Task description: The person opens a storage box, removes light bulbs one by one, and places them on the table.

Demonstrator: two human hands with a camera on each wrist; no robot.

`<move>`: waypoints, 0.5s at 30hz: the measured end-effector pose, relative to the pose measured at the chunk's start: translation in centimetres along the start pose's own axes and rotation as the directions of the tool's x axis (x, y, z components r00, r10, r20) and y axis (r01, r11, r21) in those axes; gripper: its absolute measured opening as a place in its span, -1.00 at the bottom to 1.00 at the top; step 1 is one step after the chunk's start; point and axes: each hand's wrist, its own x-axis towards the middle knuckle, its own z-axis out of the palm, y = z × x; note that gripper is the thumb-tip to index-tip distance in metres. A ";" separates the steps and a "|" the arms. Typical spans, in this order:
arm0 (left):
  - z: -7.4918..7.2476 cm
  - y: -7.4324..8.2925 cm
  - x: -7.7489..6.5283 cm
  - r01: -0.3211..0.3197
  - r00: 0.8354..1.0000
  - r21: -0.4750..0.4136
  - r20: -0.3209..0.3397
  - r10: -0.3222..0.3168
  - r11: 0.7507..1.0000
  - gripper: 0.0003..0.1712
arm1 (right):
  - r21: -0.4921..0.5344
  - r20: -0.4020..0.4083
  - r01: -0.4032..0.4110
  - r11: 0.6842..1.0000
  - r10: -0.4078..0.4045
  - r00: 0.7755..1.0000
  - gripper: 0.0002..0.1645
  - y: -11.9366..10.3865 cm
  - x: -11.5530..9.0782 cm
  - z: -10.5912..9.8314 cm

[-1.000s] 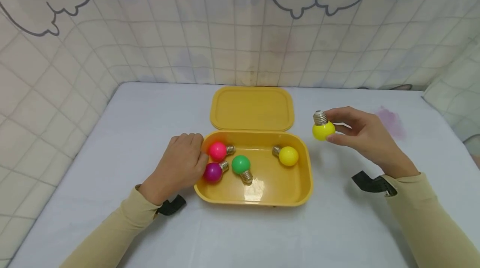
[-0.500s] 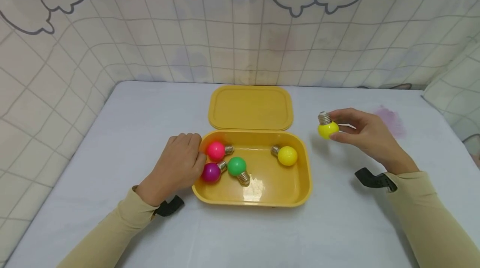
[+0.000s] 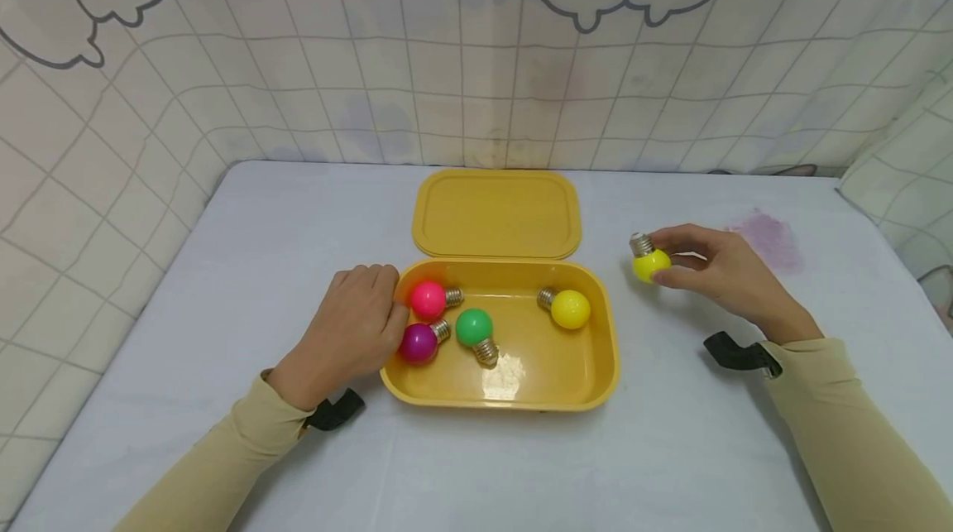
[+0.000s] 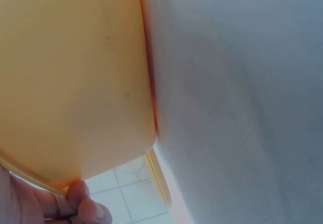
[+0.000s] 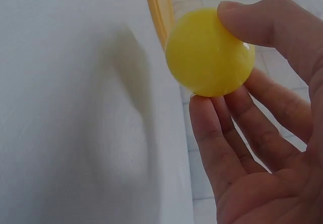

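In the head view my right hand [image 3: 718, 275] pinches a yellow light bulb [image 3: 651, 265] just above the table, right of a yellow box. Its metal screw base points up and slightly left. The right wrist view shows the thumb and fingertips on the bulb's round globe [image 5: 209, 52]. My left hand [image 3: 346, 325] grips the left rim of the yellow plastic box [image 3: 551, 387]; its curled fingers [image 4: 78, 193] show at the rim in the left wrist view. Inside the box lie a pink bulb [image 3: 428, 300], a purple bulb [image 3: 419, 343], a green bulb [image 3: 474, 327] and another yellow bulb [image 3: 571, 309].
A flat yellow lid [image 3: 496, 213] lies behind the box, close to its back rim. White cloth covers the table [image 3: 506, 474], with a faint purple stain [image 3: 767, 238] at the right. A grid-patterned curtain [image 3: 417, 60] hangs behind the table.
My right hand has moved slightly right, then lowered a little with the yellow bulb. The green bulb has rocked slightly inside the box. My left hand keeps its grip on the rim.
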 end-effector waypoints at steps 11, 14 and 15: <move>-0.1 0.1 0.0 0.008 1.000 0.000 0.013 -0.008 1.000 -0.86 | -0.069 0.013 -0.051 0.996 0.052 0.999 -0.39 0.3 -0.1 -0.2; -0.1 0.1 0.0 0.007 1.000 0.001 0.011 -0.007 1.000 -0.86 | -0.072 0.017 -0.061 0.996 0.062 0.998 -0.38 0.4 -0.1 -0.2; -0.1 0.1 0.0 0.007 1.000 0.001 0.010 -0.007 1.000 -0.86 | -0.072 0.019 -0.064 0.995 0.065 0.998 -0.38 0.4 -0.1 -0.2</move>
